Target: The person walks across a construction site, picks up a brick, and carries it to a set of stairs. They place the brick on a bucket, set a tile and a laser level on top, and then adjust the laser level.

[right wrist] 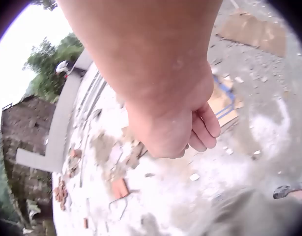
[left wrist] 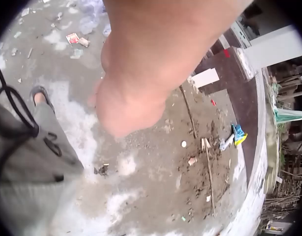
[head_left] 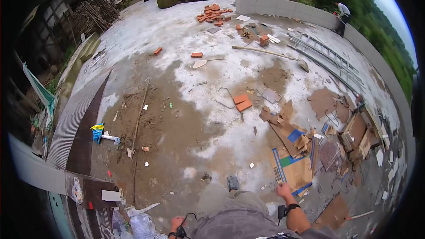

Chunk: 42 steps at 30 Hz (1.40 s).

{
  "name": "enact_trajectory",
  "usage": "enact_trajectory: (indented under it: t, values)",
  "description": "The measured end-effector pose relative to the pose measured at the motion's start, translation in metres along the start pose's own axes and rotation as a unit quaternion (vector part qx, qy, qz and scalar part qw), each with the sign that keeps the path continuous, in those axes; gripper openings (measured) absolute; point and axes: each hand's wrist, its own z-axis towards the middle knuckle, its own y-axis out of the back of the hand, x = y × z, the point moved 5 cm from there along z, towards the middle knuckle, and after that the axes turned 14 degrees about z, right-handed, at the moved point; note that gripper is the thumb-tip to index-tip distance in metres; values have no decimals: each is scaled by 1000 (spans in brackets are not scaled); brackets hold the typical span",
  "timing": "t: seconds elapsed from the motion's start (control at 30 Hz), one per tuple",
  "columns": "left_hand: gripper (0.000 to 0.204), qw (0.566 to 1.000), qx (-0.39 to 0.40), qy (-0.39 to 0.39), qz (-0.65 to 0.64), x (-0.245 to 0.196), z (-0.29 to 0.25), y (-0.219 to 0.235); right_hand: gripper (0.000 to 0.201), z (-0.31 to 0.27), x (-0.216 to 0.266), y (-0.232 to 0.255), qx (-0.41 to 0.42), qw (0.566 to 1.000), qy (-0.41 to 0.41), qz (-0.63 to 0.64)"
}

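Observation:
At the bottom of the head view my left hand (head_left: 178,222) hangs beside my thigh, over the muddy concrete; nothing shows in it. Its wrist view gives mostly the back of the hand (left wrist: 131,105), with the fingers largely hidden. My right hand (head_left: 284,190) is out to the right, overlapping the near edge of a flattened cardboard box (head_left: 297,173) with blue tape. From its own wrist camera the right hand's (right wrist: 165,130) fingers hang loosely bent, nothing seen between them.
Several orange bricks (head_left: 242,102) lie ahead, with a long-handled shovel (head_left: 265,52) beyond. A ladder (head_left: 325,55) lies along the right wall. Broken boxes (head_left: 356,135) and scraps litter the right. A thin pole (head_left: 141,119) crosses the mud on the left. A person (head_left: 342,17) stands by the far wall.

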Motion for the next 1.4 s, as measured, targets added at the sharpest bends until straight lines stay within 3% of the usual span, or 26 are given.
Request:
enact_trajectory:
  t: [0.07,0.13,0.17,0.23,0.27,0.3,0.37,0.4,0.43,0.47,0.5,0.53,0.57,0.7,0.8,0.87,0.97,1.0,1.03,1.07,1.1,1.13,1.23,1.27,1.3,1.4]
  values:
    - [15,996,20,64,-66,8,-13,2,23,49,95,23,24,997,5,76]
    - [16,987,-35,127,-91,12,26,4,23,122,180,25,24,987,-7,157]
    - [16,986,-35,129,-96,-5,44,1,23,153,209,25,27,988,-3,154]
    - [22,987,82,27,138,-70,88,-12,22,219,260,17,45,987,17,153]
    - [21,991,24,129,11,-103,107,-14,22,253,278,10,41,987,20,154]
    - [21,992,25,124,13,-145,135,-14,21,279,281,1,43,991,11,130]
    - [19,976,-38,-128,175,-254,192,-5,21,313,268,-12,38,996,-12,77]
    - [19,998,-12,-7,61,-281,222,-7,21,330,247,-16,34,998,-19,43]
    - [17,978,-2,-157,136,-344,257,-3,23,337,218,-18,-7,998,0,-58]
    - [15,931,1,-304,203,-412,284,-1,25,339,196,-17,28,993,-89,-72]
    - [14,994,11,-100,39,-475,298,9,23,336,219,-9,50,986,-117,-105]
    - [11,997,38,-69,-2,-568,288,26,20,338,224,-3,46,972,-224,45]
    - [9,992,42,-106,-50,-638,311,30,16,336,228,-5,42,923,-329,194]
    - [16,963,-23,-268,-18,-914,343,56,15,393,249,-7,14,919,-358,166]
    - [21,940,-33,-339,16,-1056,371,54,18,478,257,-23,-7,889,-419,184]
    - [25,925,-58,-372,56,-1123,393,47,19,578,288,-32,23,908,-392,148]
    - [28,904,-93,-380,172,-1168,424,44,20,730,304,-51,89,946,-303,71]
    - [29,918,-91,-340,183,-1167,430,49,22,794,332,-48,133,966,-193,-110]
    - [29,922,-66,-311,220,-1140,456,48,27,844,434,-29,147,965,-167,-136]
    - [29,923,-48,-292,246,-1124,489,49,29,905,460,-31,76,983,-131,-104]
    - [24,959,-14,-233,161,-1110,501,55,28,974,484,-40,75,991,-48,-98]
    - [20,983,22,-168,74,-1096,505,57,27,1036,521,-42,49,993,-30,-105]
    - [17,998,-32,-62,-5,-1077,503,78,23,1179,682,-48,39,990,92,-98]
    - [17,999,-39,1,-21,-1069,507,81,22,1222,720,-59,32,993,86,-78]
    - [18,996,-46,60,-39,-1074,517,82,23,1266,750,-76,39,990,111,-72]
    - [13,994,-55,91,-10,-1145,513,82,23,1365,846,-127,72,982,152,-84]
